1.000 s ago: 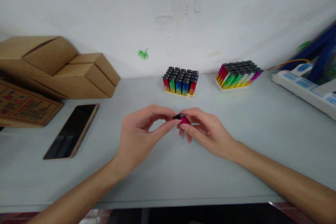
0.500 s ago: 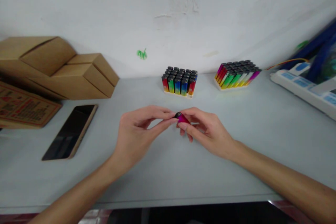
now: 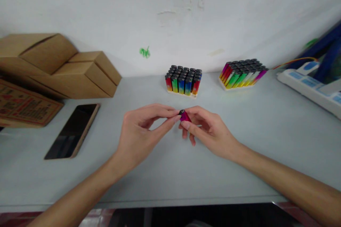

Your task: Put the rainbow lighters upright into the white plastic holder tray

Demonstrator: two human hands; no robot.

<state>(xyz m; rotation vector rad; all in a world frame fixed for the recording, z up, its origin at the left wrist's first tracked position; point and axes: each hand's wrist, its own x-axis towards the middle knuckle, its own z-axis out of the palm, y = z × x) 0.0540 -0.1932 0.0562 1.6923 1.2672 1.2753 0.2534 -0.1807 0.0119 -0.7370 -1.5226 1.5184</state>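
Note:
A magenta lighter (image 3: 185,116) with a black top is held between both hands above the middle of the table. My left hand (image 3: 145,129) pinches its black top end between thumb and fingertips. My right hand (image 3: 209,127) grips the coloured body, thumb in front and fingers curled behind. Fingers cover part of the lighter. Beyond the hands, against the wall, stands a block of multicoloured lighters (image 3: 181,85) upright in a pale tray. To its right, a second block of lighters (image 3: 241,76) stands in another pale tray, turned at an angle.
Cardboard boxes (image 3: 77,78) are stacked at the left by the wall. A phone (image 3: 71,131) lies face up in front of them. On the right is a white power strip (image 3: 306,85) with a cable. The table's front edge (image 3: 170,200) runs below my forearms.
The view has shifted slightly. Both hands keep hold of the same lighter, which looks a little more upright; their grips are nearly unchanged.

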